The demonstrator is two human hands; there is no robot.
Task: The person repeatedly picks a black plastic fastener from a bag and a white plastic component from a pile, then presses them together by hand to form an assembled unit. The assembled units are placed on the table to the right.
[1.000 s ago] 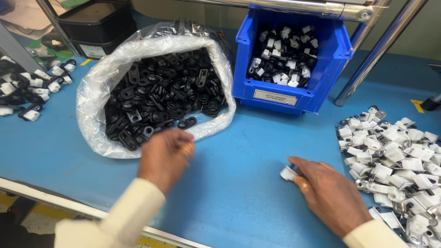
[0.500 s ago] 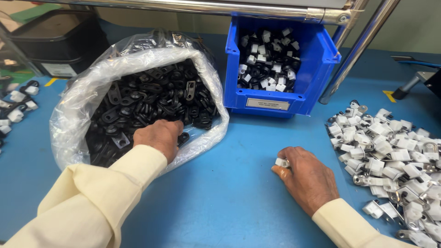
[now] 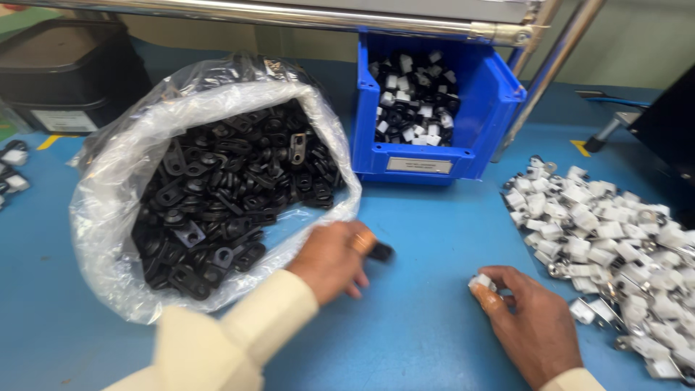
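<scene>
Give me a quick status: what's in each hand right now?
Left hand pinching a black part beside the plastic bag. Right hand holding a white clip near the white pile. Nothing between them.

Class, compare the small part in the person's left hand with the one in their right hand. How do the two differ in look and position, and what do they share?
The part at the left hand, the black piece, is dark; the right hand holds a white piece.
The black piece sits near the clear bag of black parts; the white piece sits near the loose pile of white parts.
Both are small and pinched at the fingertips, low over the blue table.
</scene>
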